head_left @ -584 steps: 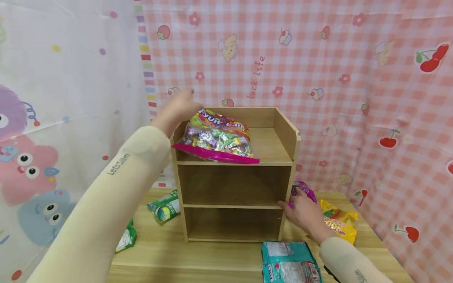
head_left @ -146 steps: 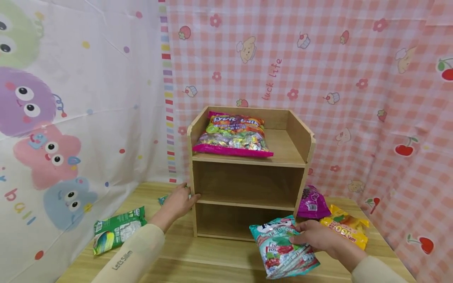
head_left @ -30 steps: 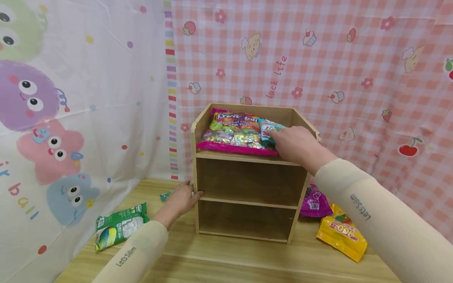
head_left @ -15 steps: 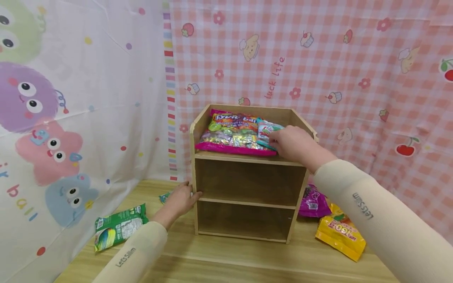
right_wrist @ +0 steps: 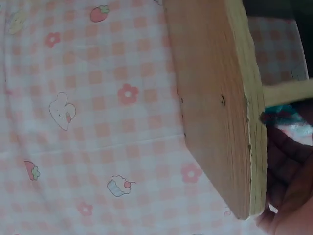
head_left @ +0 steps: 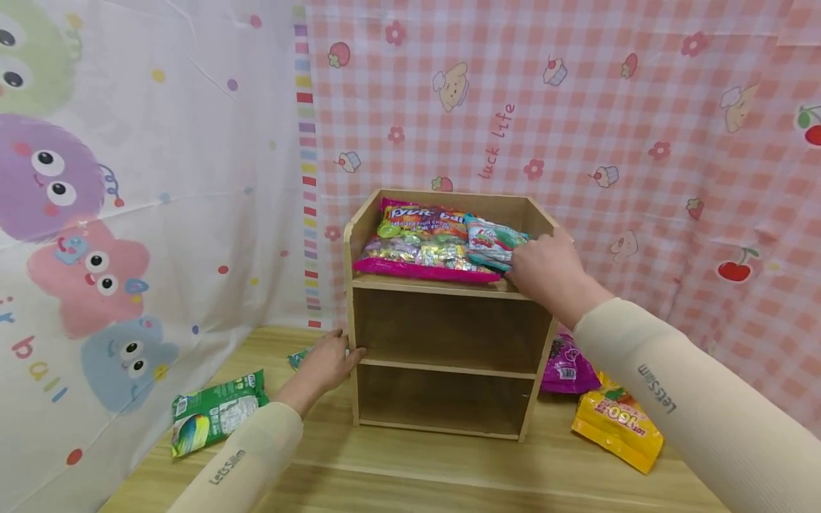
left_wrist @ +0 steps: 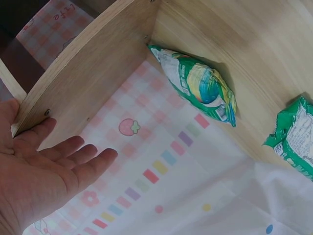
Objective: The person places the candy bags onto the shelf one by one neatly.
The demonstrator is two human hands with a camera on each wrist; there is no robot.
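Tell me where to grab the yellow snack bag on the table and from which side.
Pinch the near sealed edge of the yellow snack bag, coming from above and the front right. It lies flat on the table, clear of the wooden shelf, with the purple bag touching or overlapping its far left end, so the near edge looks freest.

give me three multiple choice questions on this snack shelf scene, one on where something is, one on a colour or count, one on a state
1. Where does the teal snack bag lie?
A. on the shelf unit's top tier
B. in the bottom compartment
C. on the table

2. How many bags lie on the top tier of the shelf unit?
A. none
B. two
C. four

3. How is the left hand?
A. gripping a green bag
B. curled in a fist in the air
C. fingers straight, against the unit's left side

Answers: 1 A, it lies beside the pink-edged candy bag up top, at the right hand. 2 B, only the teal and the pink-edged bags are there. 3 C, the left wrist view shows flat fingers by the wooden panel.
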